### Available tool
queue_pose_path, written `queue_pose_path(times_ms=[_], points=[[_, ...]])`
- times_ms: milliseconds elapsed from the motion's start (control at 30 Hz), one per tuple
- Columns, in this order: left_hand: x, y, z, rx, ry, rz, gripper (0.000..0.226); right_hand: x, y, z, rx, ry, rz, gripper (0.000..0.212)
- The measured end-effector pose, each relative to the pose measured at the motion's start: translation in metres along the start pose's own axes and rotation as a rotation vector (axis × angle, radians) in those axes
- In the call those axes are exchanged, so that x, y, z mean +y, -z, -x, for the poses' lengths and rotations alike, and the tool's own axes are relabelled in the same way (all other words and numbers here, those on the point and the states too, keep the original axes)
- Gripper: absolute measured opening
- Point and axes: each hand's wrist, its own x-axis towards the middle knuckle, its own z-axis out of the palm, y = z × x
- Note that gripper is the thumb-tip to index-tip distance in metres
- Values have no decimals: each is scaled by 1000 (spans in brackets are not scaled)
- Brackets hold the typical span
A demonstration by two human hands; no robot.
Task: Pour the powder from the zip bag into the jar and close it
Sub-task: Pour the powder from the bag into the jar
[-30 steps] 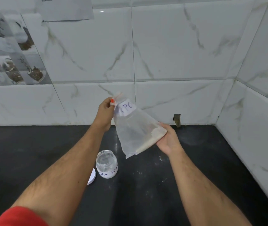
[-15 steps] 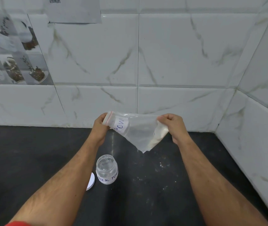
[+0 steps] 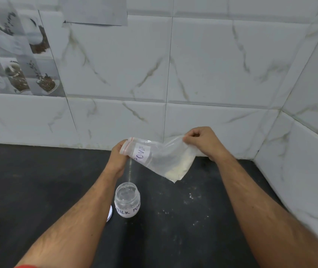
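Forearms reach up from the bottom edge over a dark counter (image 3: 38,190). At lower centre stands one open jar (image 3: 127,200), one white lid (image 3: 109,213) just left of it. Above, at mid-frame, one zip bag (image 3: 160,159) hangs between two hands: left hand (image 3: 118,157) fingers closed on its red-striped mouth, right hand (image 3: 202,142) pinching the far corner. Powder (image 3: 179,169) sits in the low corner. Since half a second ago, the bag has barely shifted.
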Motion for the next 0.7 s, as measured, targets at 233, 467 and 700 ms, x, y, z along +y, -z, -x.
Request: queue_pose_path(times_ms=[233,467,700], points=[[-4,-1,4,-14,5,13,15,2,-9,2,2,20,201,17],[-10,-1,3,-21,19,10,25,0,-11,3,114,67,265,7],[-12,2,0,-16,10,-23,30,11,5,0,65,-53,95,15]])
